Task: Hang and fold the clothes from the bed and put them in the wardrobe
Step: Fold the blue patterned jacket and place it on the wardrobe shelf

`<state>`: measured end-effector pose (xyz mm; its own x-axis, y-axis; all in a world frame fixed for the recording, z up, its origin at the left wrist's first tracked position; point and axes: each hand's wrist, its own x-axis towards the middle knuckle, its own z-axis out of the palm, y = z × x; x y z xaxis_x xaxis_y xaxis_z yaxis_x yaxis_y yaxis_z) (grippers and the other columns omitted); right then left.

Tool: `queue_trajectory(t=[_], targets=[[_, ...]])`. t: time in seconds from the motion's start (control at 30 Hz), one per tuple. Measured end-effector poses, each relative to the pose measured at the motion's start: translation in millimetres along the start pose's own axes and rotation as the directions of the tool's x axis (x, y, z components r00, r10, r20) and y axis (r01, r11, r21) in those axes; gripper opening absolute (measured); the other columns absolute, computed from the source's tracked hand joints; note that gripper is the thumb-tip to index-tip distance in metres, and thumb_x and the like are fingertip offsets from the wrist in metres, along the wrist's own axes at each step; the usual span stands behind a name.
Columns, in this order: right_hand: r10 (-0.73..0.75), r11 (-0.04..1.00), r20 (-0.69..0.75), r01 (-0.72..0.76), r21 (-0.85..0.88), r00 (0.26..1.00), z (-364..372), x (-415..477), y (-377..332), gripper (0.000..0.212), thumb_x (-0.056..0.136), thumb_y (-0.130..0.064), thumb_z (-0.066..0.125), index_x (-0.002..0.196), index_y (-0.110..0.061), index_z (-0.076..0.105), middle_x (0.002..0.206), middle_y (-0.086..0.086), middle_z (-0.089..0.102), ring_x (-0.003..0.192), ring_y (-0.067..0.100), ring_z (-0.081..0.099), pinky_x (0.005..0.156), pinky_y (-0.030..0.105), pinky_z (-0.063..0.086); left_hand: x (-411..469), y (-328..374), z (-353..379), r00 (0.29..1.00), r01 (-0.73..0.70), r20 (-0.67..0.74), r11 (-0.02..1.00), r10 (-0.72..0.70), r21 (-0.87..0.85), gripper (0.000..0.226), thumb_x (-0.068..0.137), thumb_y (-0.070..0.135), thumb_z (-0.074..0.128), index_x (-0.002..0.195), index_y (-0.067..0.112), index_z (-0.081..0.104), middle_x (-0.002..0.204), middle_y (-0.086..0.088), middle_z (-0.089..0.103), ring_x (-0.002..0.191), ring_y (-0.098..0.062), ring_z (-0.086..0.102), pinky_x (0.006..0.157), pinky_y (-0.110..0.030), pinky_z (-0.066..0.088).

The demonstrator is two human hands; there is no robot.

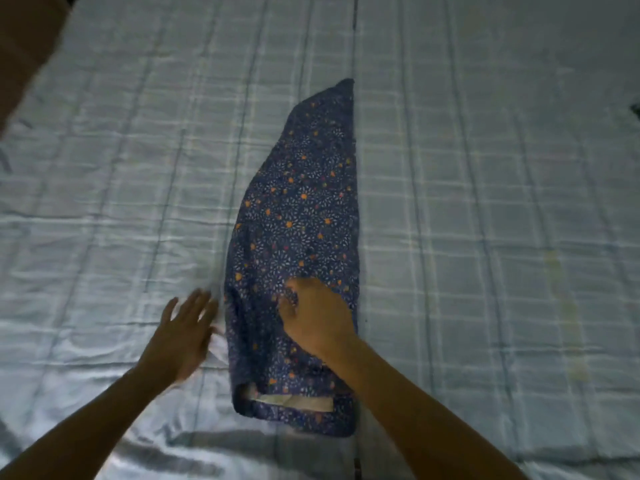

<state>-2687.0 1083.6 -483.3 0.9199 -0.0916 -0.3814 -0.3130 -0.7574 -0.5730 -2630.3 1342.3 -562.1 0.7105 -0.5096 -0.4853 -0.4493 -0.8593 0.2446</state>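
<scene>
A dark blue garment (pixel 304 209) with small white and orange flowers lies flat on the bed, folded lengthwise into a long narrow strip that tapers to a point at its far end. Its near end shows a white label. My right hand (pixel 317 315) lies on the near part of the garment, fingers curled into the cloth and pinching a fold. My left hand (pixel 183 332) is blurred, with fingers spread, just left of the garment's edge on the sheet and holding nothing.
The bed is covered by a pale blue checked sheet (pixel 485 202), wrinkled on the left and with a yellowish stain at the right. A brown surface (pixel 24 43) fills the top left corner. A small dark item (pixel 636 110) peeks in at the right edge.
</scene>
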Motion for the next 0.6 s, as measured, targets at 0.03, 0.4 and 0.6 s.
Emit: queue_trajectory(t=[0.03,0.4,0.6], targets=[[-0.034,0.995,0.014,0.035,-0.097,0.999,8,-2,17,0.052,0.096,-0.039,0.046,0.143,-0.016,0.04,0.142,0.013,0.04,0.13,0.032,0.039,0.104,0.042,0.039,-7,6,-8,0.995,0.09,-0.046,0.996,-0.091,-0.026,0.053,0.09,0.031,0.027,0.122,0.001,0.057,0.127,-0.023,0.056,0.125,-0.038,0.043,0.098,-0.055,0.032],[-0.195,0.915,0.057,0.202,-0.348,0.979,79,-60,89,0.064,0.095,-0.05,0.035,0.149,-0.018,0.025,0.158,0.011,0.018,0.146,0.027,0.011,0.116,0.052,0.017,-14,99,38,0.825,-0.537,-0.021,0.796,0.564,0.277,0.095,0.075,0.082,0.041,0.146,0.021,0.032,0.151,-0.021,0.029,0.141,-0.035,0.023,0.109,-0.059,0.02],[-0.218,0.903,0.145,0.256,-0.346,0.965,76,-64,96,0.088,0.084,-0.072,0.038,0.15,-0.016,0.021,0.158,0.016,0.009,0.147,0.03,0.003,0.117,0.055,0.008,-24,86,56,0.883,-0.464,0.103,0.819,0.458,0.338,0.119,0.057,0.088,0.044,0.152,0.025,0.011,0.157,-0.017,0.007,0.145,-0.035,0.006,0.11,-0.064,0.007]])
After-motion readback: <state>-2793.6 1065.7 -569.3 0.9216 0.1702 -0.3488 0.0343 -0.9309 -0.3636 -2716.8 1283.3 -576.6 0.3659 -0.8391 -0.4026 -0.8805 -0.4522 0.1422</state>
